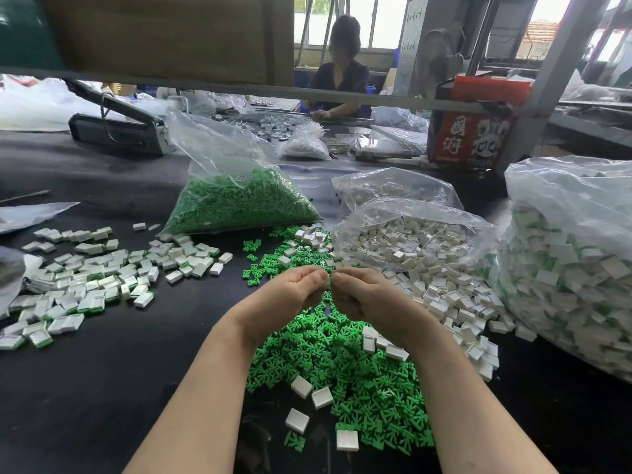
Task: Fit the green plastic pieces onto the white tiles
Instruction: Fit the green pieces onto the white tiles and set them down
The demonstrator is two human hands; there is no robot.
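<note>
My left hand [290, 292] and my right hand [362, 295] meet fingertip to fingertip above a heap of loose green plastic pieces [328, 367]. Both have curled fingers pinching something small between them; a sliver of green shows there, the rest is hidden. Loose white tiles [441, 295] spill from an open bag on the right. A few single white tiles [301, 386] lie on the green heap. Tiles fitted with green pieces [89, 285] are spread out at the left.
A bag of green pieces [236, 203] stands behind the heap. A big bag of fitted tiles [574, 268] fills the right side. A grey metal rail [239, 88] crosses overhead. Another person [342, 80] sits across the black table [102, 388].
</note>
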